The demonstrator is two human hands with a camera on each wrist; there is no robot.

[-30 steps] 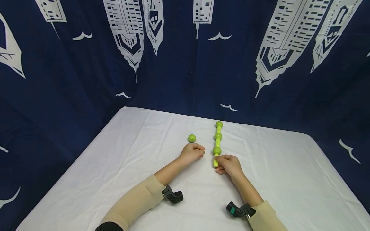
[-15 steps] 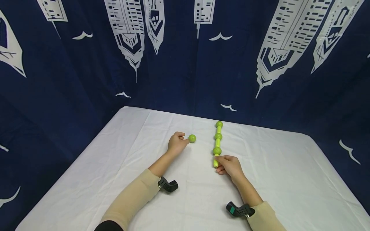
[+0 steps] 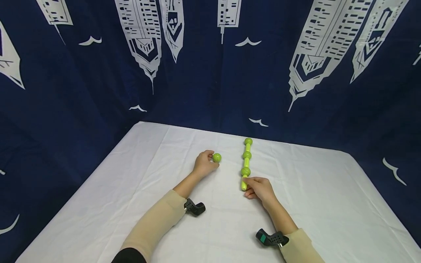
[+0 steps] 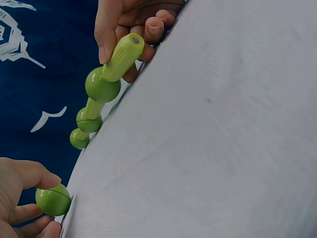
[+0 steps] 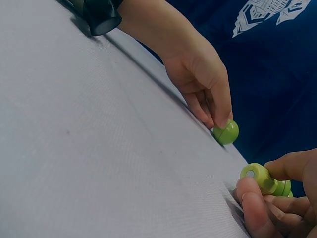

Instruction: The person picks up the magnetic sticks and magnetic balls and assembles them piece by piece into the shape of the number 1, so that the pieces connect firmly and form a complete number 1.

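Observation:
A row of green balls joined by yellow-green rods [image 3: 247, 163] lies on the white cloth, pointing away from me. My right hand [image 3: 261, 188] pinches its nearest rod [image 4: 124, 57] between thumb and fingers. That rod's free end shows a small grey metal disc in both wrist views. To the left of the row is a loose green ball [image 3: 216, 157] with a thin seam around it. My left hand [image 3: 204, 164] has thumb and fingers around this ball, holding it from the left. Its fingertips meet the ball in the right wrist view.
The white cloth-covered table [image 3: 315, 190] reaches back to a dark blue curtain [image 3: 210, 91] with pale building and bird prints. A black wrist camera [image 3: 194, 207] sits on the left forearm, another black camera [image 3: 272, 238] on the right.
My left hand has moved left and away from me, from beside the row to the loose ball, and has closed around it. My right hand has kept its grip on the rod.

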